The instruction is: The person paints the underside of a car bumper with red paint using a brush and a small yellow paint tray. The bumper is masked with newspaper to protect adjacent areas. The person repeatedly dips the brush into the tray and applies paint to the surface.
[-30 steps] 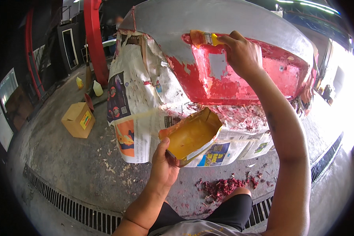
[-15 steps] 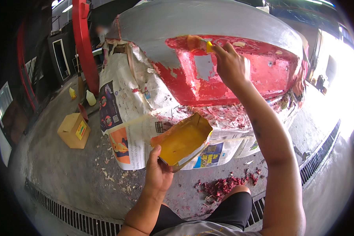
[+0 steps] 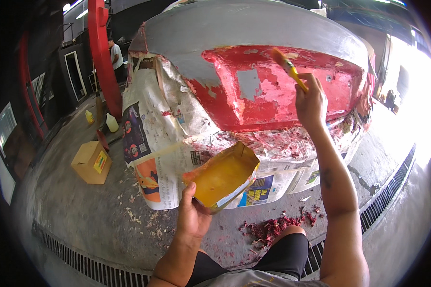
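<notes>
On our left, a slotted floor grate [image 3: 81,253] curves along the concrete floor [image 3: 48,201], and beyond it stands a cardboard box [image 3: 86,165]. A yellow bottle [image 3: 89,116] and a paler jug [image 3: 111,123] stand behind the box, near a red post [image 3: 104,52]; a person [image 3: 115,56] is in the background just right of it. A strip of floor separates the box from the hanging edge of the newspaper [image 3: 151,126] that masks the bodywork.

Our left hand [image 3: 194,217] grips an open, rectangular container [image 3: 225,177] by its near corner, thumb against the outer wall. Its uneven rim faces up, showing a yellowish inside, and it is in front of the newspaper's lower part. Red scrapings [image 3: 275,229] lie on the floor just beyond our knee.

Above, the patchy red panel [image 3: 285,93] meets grey bodywork [image 3: 234,28] along a ragged edge. Our right hand's fingers close around a yellow-handled brush [image 3: 289,68], tilted up and left before the panel's upper part; whether its bristles touch, we cannot tell. Space separates brush and container. Farther right, another grate [image 3: 385,191] crosses the floor.
</notes>
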{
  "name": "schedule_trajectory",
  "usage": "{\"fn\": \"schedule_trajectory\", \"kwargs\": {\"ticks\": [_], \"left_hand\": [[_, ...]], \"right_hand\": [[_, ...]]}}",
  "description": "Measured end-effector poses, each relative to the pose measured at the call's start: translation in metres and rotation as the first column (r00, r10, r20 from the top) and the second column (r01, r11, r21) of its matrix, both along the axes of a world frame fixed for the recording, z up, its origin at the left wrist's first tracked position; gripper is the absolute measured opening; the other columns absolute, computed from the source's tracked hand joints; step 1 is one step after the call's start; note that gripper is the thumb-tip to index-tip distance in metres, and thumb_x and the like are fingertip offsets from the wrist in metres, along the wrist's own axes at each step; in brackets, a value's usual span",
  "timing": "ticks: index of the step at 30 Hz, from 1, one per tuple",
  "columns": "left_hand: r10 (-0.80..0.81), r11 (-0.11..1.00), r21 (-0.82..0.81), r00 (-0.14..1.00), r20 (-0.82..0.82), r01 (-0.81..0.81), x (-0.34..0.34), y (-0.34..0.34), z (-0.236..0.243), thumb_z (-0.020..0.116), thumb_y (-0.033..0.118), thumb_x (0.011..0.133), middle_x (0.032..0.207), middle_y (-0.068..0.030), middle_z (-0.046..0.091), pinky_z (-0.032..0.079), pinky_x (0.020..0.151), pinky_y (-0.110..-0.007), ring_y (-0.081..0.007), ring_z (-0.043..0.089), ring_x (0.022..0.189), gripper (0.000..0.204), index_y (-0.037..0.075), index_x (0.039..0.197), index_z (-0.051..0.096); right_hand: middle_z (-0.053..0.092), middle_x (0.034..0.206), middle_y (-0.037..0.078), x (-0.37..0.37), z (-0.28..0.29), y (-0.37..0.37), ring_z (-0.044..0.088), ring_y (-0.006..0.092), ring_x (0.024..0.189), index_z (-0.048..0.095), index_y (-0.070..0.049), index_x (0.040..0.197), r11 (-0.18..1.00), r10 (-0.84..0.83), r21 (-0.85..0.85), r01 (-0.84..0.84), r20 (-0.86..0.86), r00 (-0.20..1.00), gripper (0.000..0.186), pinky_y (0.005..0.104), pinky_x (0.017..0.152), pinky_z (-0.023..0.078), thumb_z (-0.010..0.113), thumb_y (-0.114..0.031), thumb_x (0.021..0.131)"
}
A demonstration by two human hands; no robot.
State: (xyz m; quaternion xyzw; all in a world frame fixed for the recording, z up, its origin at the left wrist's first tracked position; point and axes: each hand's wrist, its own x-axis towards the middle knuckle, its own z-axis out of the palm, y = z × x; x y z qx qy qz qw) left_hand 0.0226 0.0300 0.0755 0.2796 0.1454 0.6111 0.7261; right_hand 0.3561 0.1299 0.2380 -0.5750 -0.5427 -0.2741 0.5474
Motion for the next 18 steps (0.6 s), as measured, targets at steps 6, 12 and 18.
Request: {"fn": "schedule_trajectory", "kwargs": {"ticks": [6,12,18], "left_hand": [[-0.009,1.000,-0.015,1.000,-0.003,0.009,-0.004,-0.001,-0.007,0.059,0.035,0.106,0.148,-0.0124,0.058,0.054,0.110,-0.051,-0.0286,0.060,0.136,0.059,0.008,0.155,0.041],[-0.032,0.999,-0.031,0.999,0.025,0.032,-0.007,-0.002,-0.012,0.059,0.033,0.106,0.149,-0.0117,0.057,0.058,0.107,-0.048,-0.0269,0.059,0.136,0.057,0.009,0.154,0.041],[-0.024,0.999,-0.025,0.999,0.027,0.025,-0.016,-0.005,-0.011,0.059,0.033,0.106,0.148,-0.0100,0.058,0.060,0.102,-0.043,-0.0243,0.062,0.132,0.055,0.009,0.153,0.043]], "right_hand": [[0.063,0.105,0.006,-0.071,0.035,0.010,0.071,0.0253,0.079,0.067,-0.023,0.114,0.998,-0.059,0.040,0.045,0.473,0.879,0.021,0.0408,0.060,0.059,0.064,-0.009,0.099],[0.062,0.113,0.006,-0.066,0.033,0.032,0.072,0.0211,0.087,0.066,-0.024,0.117,0.994,-0.104,0.091,0.055,0.712,0.695,0.029,0.0338,0.059,0.062,0.066,-0.007,0.094],[0.069,0.100,0.004,-0.053,0.019,0.031,0.072,0.0223,0.078,0.072,-0.023,0.114,0.985,-0.087,0.170,-0.012,0.563,0.822,0.022,0.0359,0.061,0.060,0.071,-0.012,0.095]]}}
